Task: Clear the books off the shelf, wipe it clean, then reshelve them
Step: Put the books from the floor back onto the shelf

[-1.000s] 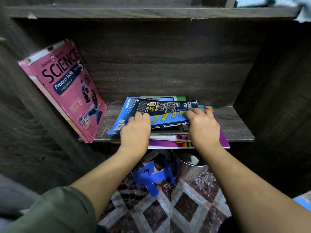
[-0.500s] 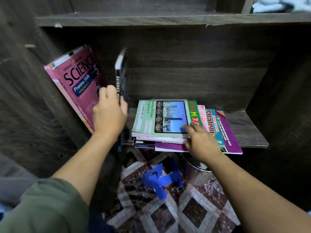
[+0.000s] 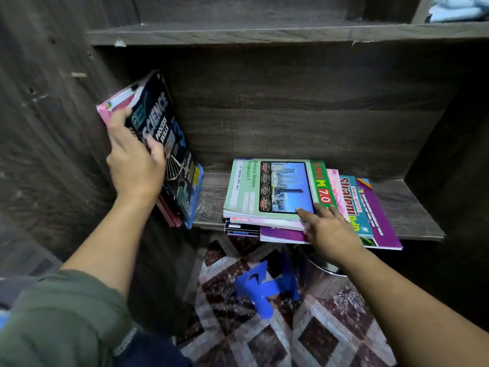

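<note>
The dark science book (image 3: 169, 154) leans on the pink book (image 3: 116, 107) at the left end of the shelf (image 3: 412, 207), my left hand (image 3: 135, 165) curled round its near edge. The flat stack (image 3: 370, 207) overhangs the front edge, my right hand (image 3: 330, 229) resting straight-fingered on its green cover (image 3: 246, 192), gripping nothing. Risk, I judge: released, the 2 leaners slide flat; a tug tips the stack floorward.

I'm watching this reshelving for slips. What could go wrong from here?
1. The black book and pink book lean steeply against the left wall. If the left hand lets go, their lower edges may slide out along the shelf.
2. The stack overhangs the front edge. The right hand, tugging the green book, could drag the purple book off onto the blue stool below.
</note>
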Available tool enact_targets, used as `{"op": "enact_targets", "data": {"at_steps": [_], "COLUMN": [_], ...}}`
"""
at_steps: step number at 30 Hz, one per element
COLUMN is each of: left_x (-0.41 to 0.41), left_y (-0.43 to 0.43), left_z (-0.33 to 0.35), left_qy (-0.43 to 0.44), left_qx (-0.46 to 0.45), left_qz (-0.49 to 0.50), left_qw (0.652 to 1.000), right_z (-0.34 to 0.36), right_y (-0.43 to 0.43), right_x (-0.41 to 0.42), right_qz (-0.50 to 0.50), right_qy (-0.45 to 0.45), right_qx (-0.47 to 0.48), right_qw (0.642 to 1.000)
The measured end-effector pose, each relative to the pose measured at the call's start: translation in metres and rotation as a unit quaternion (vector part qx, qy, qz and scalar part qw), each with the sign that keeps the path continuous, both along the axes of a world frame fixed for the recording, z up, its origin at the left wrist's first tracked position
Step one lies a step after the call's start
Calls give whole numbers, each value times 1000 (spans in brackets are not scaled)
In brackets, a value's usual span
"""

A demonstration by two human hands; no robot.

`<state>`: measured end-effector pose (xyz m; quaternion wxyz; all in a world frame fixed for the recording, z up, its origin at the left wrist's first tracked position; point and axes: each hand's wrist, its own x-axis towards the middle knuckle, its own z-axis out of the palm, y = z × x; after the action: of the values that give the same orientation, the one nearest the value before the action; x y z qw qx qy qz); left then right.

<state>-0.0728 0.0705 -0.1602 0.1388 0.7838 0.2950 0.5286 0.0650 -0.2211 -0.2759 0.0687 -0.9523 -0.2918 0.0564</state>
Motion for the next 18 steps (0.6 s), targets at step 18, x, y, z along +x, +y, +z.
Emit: {"op": "enact_targets", "data": {"at_steps": [18], "left_x": [17], "left_y": [-45], "left_z": [-29], "left_qy": [270], "left_qx": [149], "left_qz": [14], "left_qw": [951], "right_z": [10], "right_y": [-6], "right_x": [2], "right_qz": [-36], "right_qy": [0], "right_qx": [-16], "right_qw": [999]}}
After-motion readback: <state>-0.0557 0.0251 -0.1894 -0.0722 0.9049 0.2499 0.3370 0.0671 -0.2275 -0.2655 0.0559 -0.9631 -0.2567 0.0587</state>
